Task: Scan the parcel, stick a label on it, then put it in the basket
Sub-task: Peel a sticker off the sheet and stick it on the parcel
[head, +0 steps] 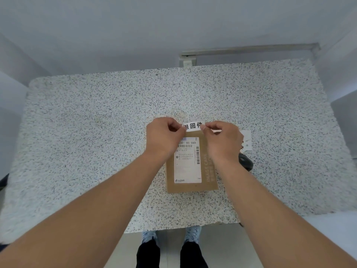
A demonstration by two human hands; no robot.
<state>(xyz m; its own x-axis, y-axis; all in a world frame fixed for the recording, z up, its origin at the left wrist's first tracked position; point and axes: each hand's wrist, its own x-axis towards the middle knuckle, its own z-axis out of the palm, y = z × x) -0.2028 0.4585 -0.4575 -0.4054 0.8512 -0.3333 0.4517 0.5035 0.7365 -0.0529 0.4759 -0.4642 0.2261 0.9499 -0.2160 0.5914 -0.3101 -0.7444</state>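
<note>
A flat brown cardboard parcel [190, 171] with a white shipping slip lies on the speckled table [96, 122], just in front of me. Above its far edge I hold a small white label [193, 126] with bold black characters. My left hand [164, 138] pinches the label's left end between thumb and fingers. My right hand [222, 140] pinches its right end. Both hands hover over the parcel's far end and hide its upper corners. No basket is in view.
A black scanner [245, 161] lies right of the parcel, partly hidden by my right wrist. More white labels [247, 141] sit beyond my right hand. The table's near edge is above my shoes [172, 234]. A white wall and a metal rail [249, 48] stand behind the table.
</note>
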